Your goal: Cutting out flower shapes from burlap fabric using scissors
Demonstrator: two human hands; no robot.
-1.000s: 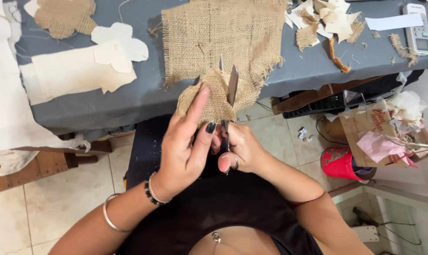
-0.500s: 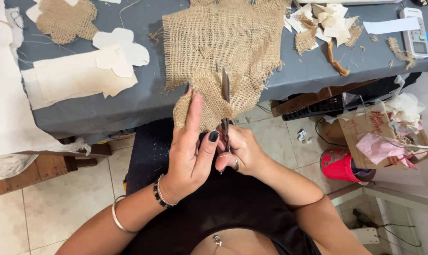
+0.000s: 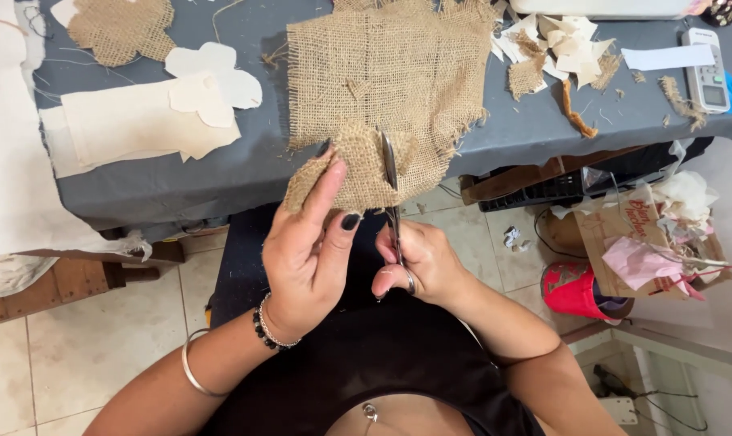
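scissors partway through a burlap piece at the tabletop's edge

the left hand (image 3: 305, 250) pinches the hanging lower edge of a burlap sheet (image 3: 382, 89), fingers spread flat against the cloth with the thumb closing from underneath. the right hand (image 3: 418, 262) is closed through the handles of a pair of scissors (image 3: 391, 190), blades pointing up into the weave, just beside the left fingertips. most of the sheet lies on the grey tabletop (image 3: 253, 173); only its near flap drops over the edge, where the cutting goes on.

judging by how things lie, the work looks partly done: a rounded burlap cutout (image 3: 120, 28) sits at the far left of the tabletop, near pale lobed paper templates (image 3: 213, 69) and a cream cloth piece (image 3: 128, 121), and frayed scraps (image 3: 556, 56) are heaped to the right. the sheet in hand keeps much uncut area, and the blades reach only a short way into it, so this shape seems far from freed.
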